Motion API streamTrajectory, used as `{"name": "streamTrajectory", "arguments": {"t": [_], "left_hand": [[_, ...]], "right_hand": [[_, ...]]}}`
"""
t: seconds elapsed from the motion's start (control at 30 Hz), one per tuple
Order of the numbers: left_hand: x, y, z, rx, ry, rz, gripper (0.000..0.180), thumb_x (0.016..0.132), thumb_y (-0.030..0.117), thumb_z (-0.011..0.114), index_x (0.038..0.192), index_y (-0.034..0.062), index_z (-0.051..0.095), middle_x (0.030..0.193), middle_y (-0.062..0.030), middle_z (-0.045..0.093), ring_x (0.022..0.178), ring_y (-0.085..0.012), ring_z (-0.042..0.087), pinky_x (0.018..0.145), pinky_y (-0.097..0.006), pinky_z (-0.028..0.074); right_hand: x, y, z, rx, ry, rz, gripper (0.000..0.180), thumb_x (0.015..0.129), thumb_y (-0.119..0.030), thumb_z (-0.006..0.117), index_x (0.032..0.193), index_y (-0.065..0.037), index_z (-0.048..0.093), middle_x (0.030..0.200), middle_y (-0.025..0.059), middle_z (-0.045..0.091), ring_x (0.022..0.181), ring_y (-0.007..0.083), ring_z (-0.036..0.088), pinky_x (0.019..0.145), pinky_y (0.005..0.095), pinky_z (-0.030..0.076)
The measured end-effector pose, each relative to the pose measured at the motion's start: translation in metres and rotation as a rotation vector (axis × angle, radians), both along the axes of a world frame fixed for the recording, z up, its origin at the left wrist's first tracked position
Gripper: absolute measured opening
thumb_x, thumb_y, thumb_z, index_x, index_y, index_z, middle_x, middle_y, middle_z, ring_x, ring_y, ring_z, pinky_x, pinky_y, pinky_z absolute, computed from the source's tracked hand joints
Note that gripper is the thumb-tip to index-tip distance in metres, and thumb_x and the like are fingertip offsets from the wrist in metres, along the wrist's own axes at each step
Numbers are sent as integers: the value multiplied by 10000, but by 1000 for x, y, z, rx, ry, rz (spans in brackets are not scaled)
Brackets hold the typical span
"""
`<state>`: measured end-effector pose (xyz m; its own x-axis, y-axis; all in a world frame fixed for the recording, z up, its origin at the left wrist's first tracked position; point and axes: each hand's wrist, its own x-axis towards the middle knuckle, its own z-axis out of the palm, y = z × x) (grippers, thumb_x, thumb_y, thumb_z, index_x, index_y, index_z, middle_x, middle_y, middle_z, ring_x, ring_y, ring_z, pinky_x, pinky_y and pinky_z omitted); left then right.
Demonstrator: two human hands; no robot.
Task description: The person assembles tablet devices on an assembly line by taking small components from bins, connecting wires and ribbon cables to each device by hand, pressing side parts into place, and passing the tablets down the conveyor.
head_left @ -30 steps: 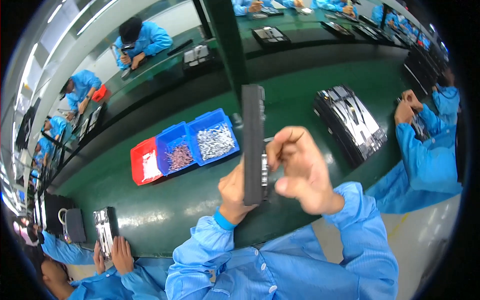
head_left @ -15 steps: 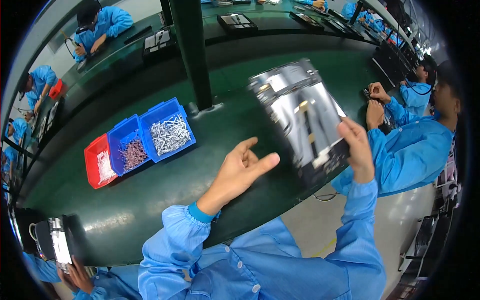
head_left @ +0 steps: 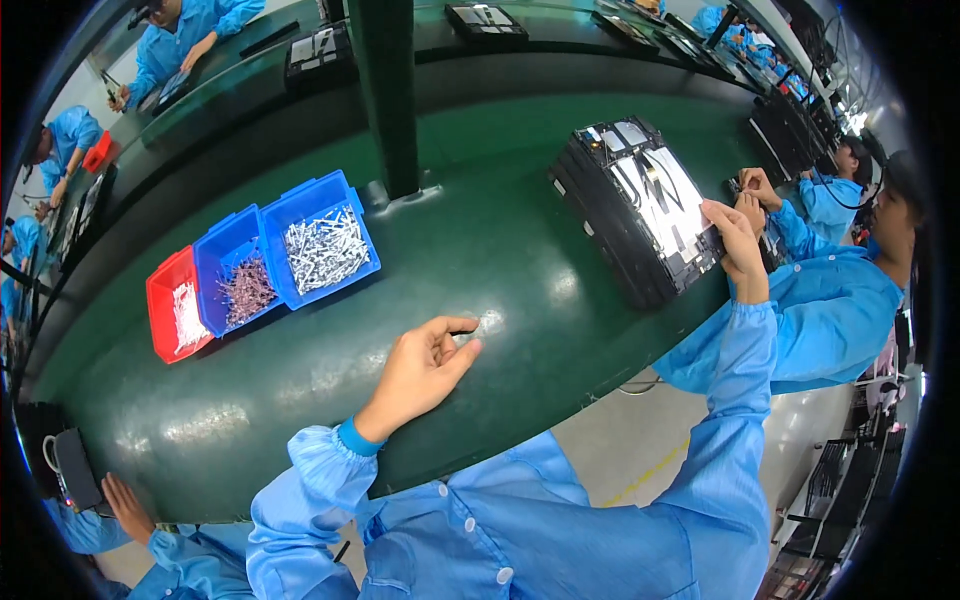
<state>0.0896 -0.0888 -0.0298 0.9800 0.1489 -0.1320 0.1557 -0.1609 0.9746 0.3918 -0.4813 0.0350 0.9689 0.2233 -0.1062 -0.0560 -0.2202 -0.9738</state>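
Note:
At the right, an opened flat electronic device [head_left: 660, 185], with silver panels, ribbon cables and circuit parts showing, lies on top of a tall black stack [head_left: 610, 225] on the green bench. My right hand [head_left: 735, 240] grips its near right corner, thumb on the top face; the other fingers are partly hidden. My left hand [head_left: 425, 365] hovers over the middle of the bench, away from the stack. Its index finger and thumb stand apart and the other fingers are loosely curled, with nothing visible between them.
Joined bins stand at left: a red bin [head_left: 160, 310] with white pieces, a blue bin [head_left: 210, 270] with brownish screws, another blue bin [head_left: 365, 225] with silver screws. A green post [head_left: 390, 100] rises behind. A co-worker's sleeve [head_left: 770, 320] is close at right; another's hand [head_left: 128, 505] is at lower left.
My right hand has brought the device right and down from mid-air onto the black stack. My left hand has drawn back to the left, away from it. The view has shifted slightly.

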Motion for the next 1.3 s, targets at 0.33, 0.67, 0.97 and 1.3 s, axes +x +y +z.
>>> {"name": "streamTrajectory", "arguments": {"t": [0.33,0.67,0.97,1.3], "left_hand": [[-63,50,11,-7,160,3,256,938,109,672,1165,-8,666,634,86,441,567,-2,362,499,-214,290],[-73,61,22,173,-55,87,245,895,127,696,1104,0,679,595,-8,500,525,-98,483,484,-298,385],[-100,147,31,1019,-325,875,153,855,13,712,1006,33,724,774,-42,518,664,-129,500,572,-274,416],[-101,193,39,1335,-192,637,126,827,102,723,943,56,735,860,-97,568,850,-289,526,764,-403,428]], "right_hand": [[-71,0,-53,382,140,-285,740,943,-603,516,1341,21,526,1327,162,576,841,265,707,713,358,571],[-25,162,-45,294,153,27,545,917,-550,577,1176,-72,605,968,72,676,736,194,668,534,309,555],[13,318,-40,262,120,52,740,886,-599,593,1348,-26,524,1273,138,573,768,237,664,696,314,572],[3,305,-72,539,51,223,947,932,-482,624,1509,90,136,1551,298,171,1204,428,577,973,422,519]]}}
